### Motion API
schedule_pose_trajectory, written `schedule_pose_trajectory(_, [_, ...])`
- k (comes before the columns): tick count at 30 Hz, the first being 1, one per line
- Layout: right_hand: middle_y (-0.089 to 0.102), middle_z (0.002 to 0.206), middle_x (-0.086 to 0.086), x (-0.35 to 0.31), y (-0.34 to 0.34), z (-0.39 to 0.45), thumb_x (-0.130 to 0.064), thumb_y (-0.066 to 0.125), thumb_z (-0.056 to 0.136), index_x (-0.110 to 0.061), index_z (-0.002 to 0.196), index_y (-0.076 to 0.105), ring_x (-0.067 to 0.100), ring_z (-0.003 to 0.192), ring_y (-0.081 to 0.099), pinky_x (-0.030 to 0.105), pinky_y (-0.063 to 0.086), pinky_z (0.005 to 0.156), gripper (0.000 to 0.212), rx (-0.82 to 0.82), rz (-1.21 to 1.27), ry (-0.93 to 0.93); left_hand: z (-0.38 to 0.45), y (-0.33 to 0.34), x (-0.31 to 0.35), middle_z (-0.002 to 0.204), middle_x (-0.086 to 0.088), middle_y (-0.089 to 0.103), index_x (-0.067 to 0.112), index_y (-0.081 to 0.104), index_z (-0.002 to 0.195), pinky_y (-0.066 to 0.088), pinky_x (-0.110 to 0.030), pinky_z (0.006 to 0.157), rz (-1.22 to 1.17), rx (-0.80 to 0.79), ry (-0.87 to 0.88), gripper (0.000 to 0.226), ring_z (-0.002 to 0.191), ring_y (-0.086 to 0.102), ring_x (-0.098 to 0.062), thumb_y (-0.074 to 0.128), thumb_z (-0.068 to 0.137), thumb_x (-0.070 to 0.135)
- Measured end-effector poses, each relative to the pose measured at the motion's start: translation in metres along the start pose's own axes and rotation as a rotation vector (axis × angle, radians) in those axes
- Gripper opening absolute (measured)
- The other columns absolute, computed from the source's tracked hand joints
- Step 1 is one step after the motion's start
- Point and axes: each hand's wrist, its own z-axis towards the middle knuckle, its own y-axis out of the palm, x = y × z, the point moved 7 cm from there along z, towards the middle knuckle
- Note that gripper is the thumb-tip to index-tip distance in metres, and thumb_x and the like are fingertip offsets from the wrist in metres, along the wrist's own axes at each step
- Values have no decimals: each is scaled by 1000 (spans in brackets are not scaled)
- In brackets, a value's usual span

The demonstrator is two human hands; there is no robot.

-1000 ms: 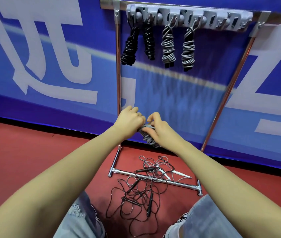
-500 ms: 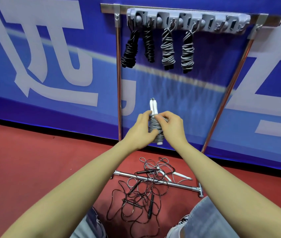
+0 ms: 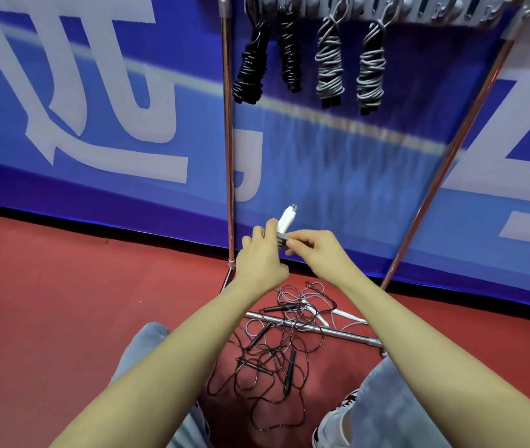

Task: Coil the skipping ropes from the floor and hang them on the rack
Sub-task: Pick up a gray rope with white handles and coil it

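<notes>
Head view: our left hand [image 3: 262, 263] and right hand [image 3: 317, 253] together pinch a coiled rope [image 3: 284, 232] with white handles, above tangled ropes [image 3: 276, 347] on the floor [image 3: 63, 302].

A grey coiled rope with white handles [image 3: 286, 221] sits mid-frame, tilted toward one o'clock. At twelve o'clock, four coiled ropes [image 3: 308, 63] hang from the rack [image 3: 418, 11]. At six o'clock, tangled ropes [image 3: 276, 350] sprawl on the floor.

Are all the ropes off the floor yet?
No, a tangle of black and white ropes lies on the red floor by the rack's base bar, below both hands.
</notes>
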Motion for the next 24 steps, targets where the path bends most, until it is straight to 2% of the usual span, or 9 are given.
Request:
schedule_pose_trajectory(3, [65,69,1,18,0,1,-8,67,85,-5,86,71,-2,53,52,12,41,57,5,123,157,66,-3,15,-16,104,-8,52,15,43,117,39,-35,64,-2,36,-57,41,95,53,-33,57,78,12])
schedule_pose_trajectory(6, [61,62,-4,36,2,2,-9,75,79,-2,82,68,-2,49,49,12,39,52,10,224,278,153,-7,26,-23,94,-4,60,16,50,106,43,-37,63,-170,62,-101,30,85,55,-29,56,77,10])
schedule_pose_trajectory(9, [58,60,-6,50,12,2,-6,68,84,-7,84,68,6,54,47,17,38,54,1,221,492,185,-7,38,-25,82,-1,59,19,54,100,47,-40,65,-441,55,-150,29,74,52,-26,58,74,6])
schedule_pose_trajectory(11, [56,63,-1,57,17,3,-3,60,90,-8,88,67,10,58,46,20,37,56,9,218,636,196,-5,44,-24,90,-3,51,20,56,102,48,-39,73,-514,51,-168,31,83,50,-26,61,74,8])
schedule_pose_trajectory(14, [59,71,6,60,19,4,5,50,92,-3,96,64,10,61,50,19,38,56,17,180,798,202,0,51,-25,101,-6,41,20,55,109,34,-29,83,-468,11,-234,33,96,39,-25,63,77,16])
schedule_pose_trajectory(16, [61,72,9,59,17,3,10,47,91,-2,95,64,10,60,52,19,39,55,21,185,806,209,2,53,-25,98,-6,47,22,55,106,41,-36,87,-536,16,-232,33,95,47,-29,66,74,26])
schedule_pose_trajectory(19, [64,74,8,66,6,0,10,49,87,-7,89,63,10,59,55,19,40,56,22,326,620,258,1,54,-26,96,-4,56,37,50,100,52,-53,76,-615,57,-212,40,87,58,-35,69,64,42])
schedule_pose_trajectory(22, [67,87,4,63,-5,-3,6,50,89,-10,94,62,-1,68,63,12,48,62,20,411,399,249,-9,52,-17,97,-2,60,38,45,109,54,-50,69,-726,57,-191,47,80,62,-31,70,70,31])
schedule_pose_trajectory(24, [67,92,9,58,-6,-2,8,47,90,-8,100,59,6,76,66,14,52,64,22,392,450,245,-14,49,-14,89,1,62,34,43,109,53,-47,67,-804,76,-194,45,72,62,-25,71,75,24])
